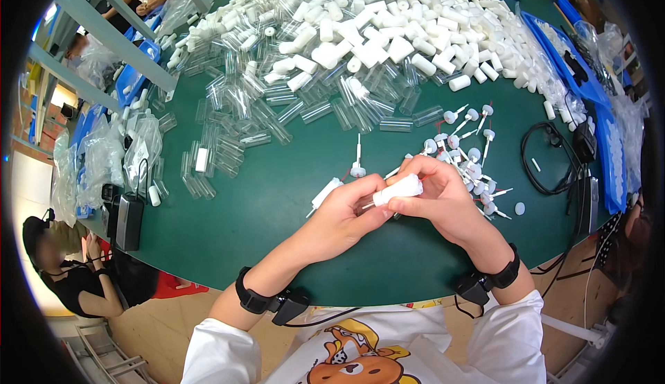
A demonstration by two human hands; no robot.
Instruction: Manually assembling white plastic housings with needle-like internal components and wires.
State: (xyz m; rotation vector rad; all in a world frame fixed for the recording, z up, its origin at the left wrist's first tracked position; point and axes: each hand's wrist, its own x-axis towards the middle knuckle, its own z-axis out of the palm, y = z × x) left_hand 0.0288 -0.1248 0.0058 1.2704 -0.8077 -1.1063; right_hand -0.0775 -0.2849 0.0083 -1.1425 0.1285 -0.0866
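Above the near part of the green tabletop [228,238], between your two hands, is the white cylinder [398,191], tilted with its right end higher. Your left hand [339,211] has its fingers closed about the lower end, where something clear and a thin white stem show; your right hand [450,200] pinches the upper end, thumb along the near side. How firmly you press, you cannot tell from this view.

Expect the piece to be light. Its white body looks soft, so it would likely dent under a hard squeeze; the clear part looks stiff, smooth and perhaps slippery. Take the white body around its middle and spare the thin stem, which looks the easiest part to bend.

Just left of your left hand lies another white piece [325,193], and beyond your fingers stands a stemmed disc [358,169]. More stemmed pieces [474,154] cluster beside your right hand. Farther off, clear tubes [263,117] spread in front of a big heap of white cylinders [388,30]. A black cable [554,191] coils at the right, near a blue tray [590,93]. To your left are plastic bags [100,169], a grey frame [114,37] and a seated person [90,290] above a tan floor [159,328].
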